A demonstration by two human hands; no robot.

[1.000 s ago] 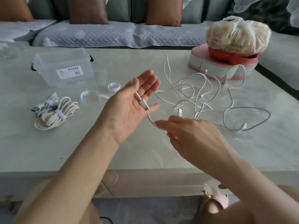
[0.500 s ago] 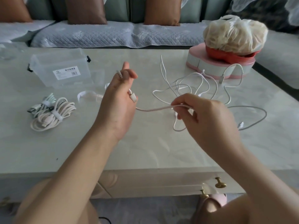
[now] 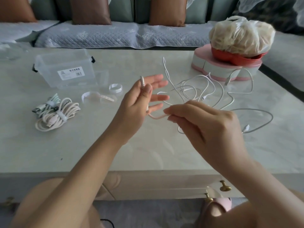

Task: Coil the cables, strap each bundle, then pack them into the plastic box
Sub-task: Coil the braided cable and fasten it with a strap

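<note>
The hands work one cable (image 3: 156, 116) between them: the left hand (image 3: 139, 102) stands upright with its fingers spread, thumb pinning the cable's end against the forefinger, apparently so the hand can serve as a form to wind around. The right hand (image 3: 200, 119) pinches the cable just beside the left palm, feeding slack from the loose tangle of white cables (image 3: 205, 89) lying on the desk (image 3: 148, 153) behind it. Two finished bundles (image 3: 56, 112), already strapped, rest at the left of the desk, near the clear plastic box (image 3: 65, 69), which sits open and looks empty. Two spare straps (image 3: 105, 94) lie between box and hands, within easy reach for the next binding. Winding looks barely begun; most of the cable's length trails free.
</note>
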